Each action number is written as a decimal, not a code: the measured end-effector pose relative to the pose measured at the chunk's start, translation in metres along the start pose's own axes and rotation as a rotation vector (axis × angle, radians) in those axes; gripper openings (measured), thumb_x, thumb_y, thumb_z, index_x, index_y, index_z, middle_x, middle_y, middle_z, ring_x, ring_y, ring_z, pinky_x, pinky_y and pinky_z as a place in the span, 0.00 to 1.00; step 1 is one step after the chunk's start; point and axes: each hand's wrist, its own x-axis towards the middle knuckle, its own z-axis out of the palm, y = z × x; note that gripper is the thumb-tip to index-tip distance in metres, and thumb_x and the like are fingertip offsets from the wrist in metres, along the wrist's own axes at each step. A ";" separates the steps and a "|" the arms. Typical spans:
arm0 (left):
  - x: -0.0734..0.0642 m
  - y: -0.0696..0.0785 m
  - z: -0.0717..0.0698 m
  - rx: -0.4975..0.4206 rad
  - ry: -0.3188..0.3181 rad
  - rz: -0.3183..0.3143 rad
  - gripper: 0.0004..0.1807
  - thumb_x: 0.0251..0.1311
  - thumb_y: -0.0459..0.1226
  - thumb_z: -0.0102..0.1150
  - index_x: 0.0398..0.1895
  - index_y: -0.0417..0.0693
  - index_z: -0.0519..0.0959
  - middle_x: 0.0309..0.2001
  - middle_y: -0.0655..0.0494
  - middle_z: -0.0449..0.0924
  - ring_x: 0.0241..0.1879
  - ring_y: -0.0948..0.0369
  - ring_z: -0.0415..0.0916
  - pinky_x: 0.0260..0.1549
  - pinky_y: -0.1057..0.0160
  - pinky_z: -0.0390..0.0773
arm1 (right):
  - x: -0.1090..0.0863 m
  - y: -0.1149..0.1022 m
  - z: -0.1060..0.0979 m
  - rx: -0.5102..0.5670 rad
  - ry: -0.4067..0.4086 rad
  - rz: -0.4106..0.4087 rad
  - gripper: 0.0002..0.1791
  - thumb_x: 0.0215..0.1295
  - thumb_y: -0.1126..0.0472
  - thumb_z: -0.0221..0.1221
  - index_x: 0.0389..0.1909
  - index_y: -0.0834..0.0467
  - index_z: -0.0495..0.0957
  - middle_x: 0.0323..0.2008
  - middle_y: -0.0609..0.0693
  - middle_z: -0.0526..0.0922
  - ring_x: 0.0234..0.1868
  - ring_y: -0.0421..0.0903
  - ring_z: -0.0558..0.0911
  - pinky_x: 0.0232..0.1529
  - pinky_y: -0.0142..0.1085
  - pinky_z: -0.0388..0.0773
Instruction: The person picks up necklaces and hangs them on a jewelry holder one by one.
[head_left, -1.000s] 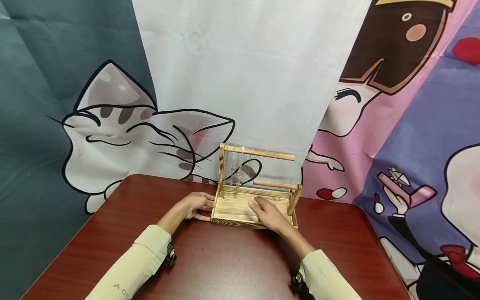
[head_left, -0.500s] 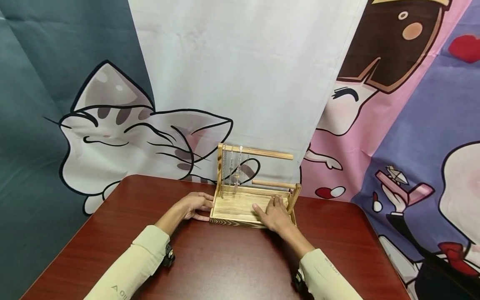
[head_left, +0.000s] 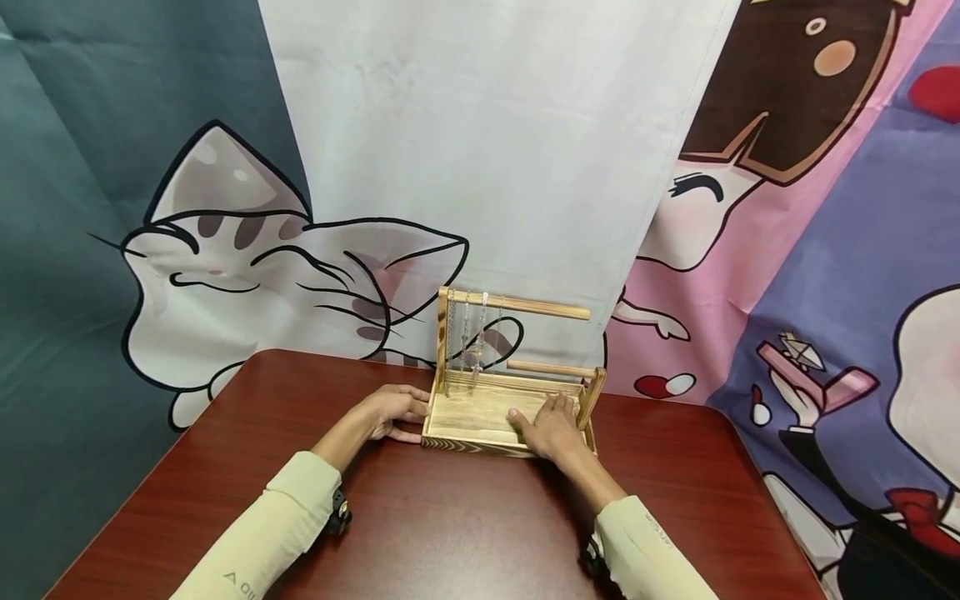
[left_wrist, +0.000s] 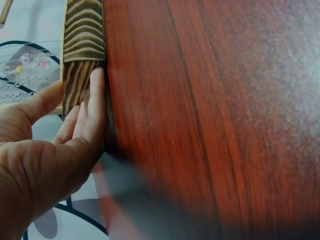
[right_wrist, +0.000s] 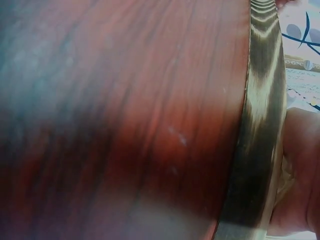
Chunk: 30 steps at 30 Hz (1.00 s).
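Observation:
A wooden jewelry stand [head_left: 480, 418] stands at the back of the table: a shallow tray with a tall bar and a lower bar. Several thin necklaces [head_left: 478, 337] hang from the tall bar's left part. My left hand [head_left: 392, 411] grips the tray's left front corner; in the left wrist view fingers [left_wrist: 98, 102] reach along its outer side and rim. My right hand [head_left: 557, 432] rests inside the tray's right part, fingers extended towards the low bar, covering what lies beneath. In the right wrist view, the hand [right_wrist: 302, 175] shows partly behind the tray's front wall [right_wrist: 262, 90].
The stand sits on a reddish-brown table [head_left: 450, 533] near its back edge. A printed cloth backdrop [head_left: 495, 150] with cartoon figures hangs behind the table. A short lower bar [head_left: 551, 369] runs along the stand's right side.
My right hand has moved right and turned within the tray, from near its middle to its right end. It stays there over the last half second. My left hand keeps its place.

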 end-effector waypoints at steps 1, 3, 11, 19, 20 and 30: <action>0.000 0.000 0.000 0.000 -0.001 0.001 0.30 0.76 0.27 0.62 0.78 0.32 0.71 0.63 0.37 0.86 0.59 0.51 0.86 0.51 0.45 0.97 | 0.000 0.000 0.000 -0.003 0.000 0.005 0.62 0.85 0.28 0.47 0.83 0.85 0.47 0.84 0.87 0.41 0.88 0.81 0.44 0.94 0.66 0.47; 0.000 0.001 0.001 0.001 -0.001 0.004 0.30 0.76 0.27 0.62 0.78 0.31 0.72 0.63 0.36 0.86 0.60 0.51 0.85 0.51 0.45 0.97 | 0.000 -0.001 -0.001 -0.005 0.006 0.012 0.61 0.85 0.30 0.50 0.83 0.85 0.47 0.84 0.87 0.42 0.89 0.81 0.45 0.94 0.65 0.47; 0.001 0.002 0.001 0.010 0.003 0.006 0.29 0.76 0.28 0.62 0.78 0.32 0.72 0.64 0.36 0.87 0.59 0.51 0.87 0.50 0.45 0.97 | 0.000 -0.003 0.001 -0.063 0.061 -0.019 0.59 0.85 0.35 0.55 0.80 0.88 0.51 0.82 0.88 0.52 0.87 0.81 0.54 0.93 0.65 0.52; 0.002 -0.002 0.000 0.001 0.015 -0.004 0.29 0.76 0.28 0.62 0.77 0.31 0.72 0.62 0.37 0.87 0.57 0.53 0.86 0.49 0.45 0.98 | -0.005 -0.009 -0.003 -0.069 0.085 -0.090 0.49 0.86 0.45 0.57 0.76 0.89 0.59 0.78 0.88 0.63 0.83 0.80 0.64 0.87 0.67 0.67; 0.002 -0.002 0.000 0.003 0.015 -0.005 0.29 0.76 0.28 0.62 0.77 0.31 0.72 0.63 0.37 0.87 0.57 0.52 0.86 0.50 0.45 0.98 | -0.006 -0.011 -0.004 -0.069 0.083 -0.094 0.47 0.87 0.46 0.57 0.76 0.89 0.59 0.77 0.88 0.64 0.83 0.80 0.65 0.86 0.67 0.69; 0.002 -0.001 0.002 0.012 0.010 -0.006 0.28 0.76 0.28 0.62 0.77 0.31 0.72 0.61 0.38 0.87 0.56 0.53 0.86 0.49 0.46 0.98 | 0.019 0.018 0.026 -0.119 0.206 -0.317 0.29 0.90 0.50 0.49 0.65 0.73 0.80 0.62 0.69 0.82 0.50 0.72 0.89 0.51 0.65 0.92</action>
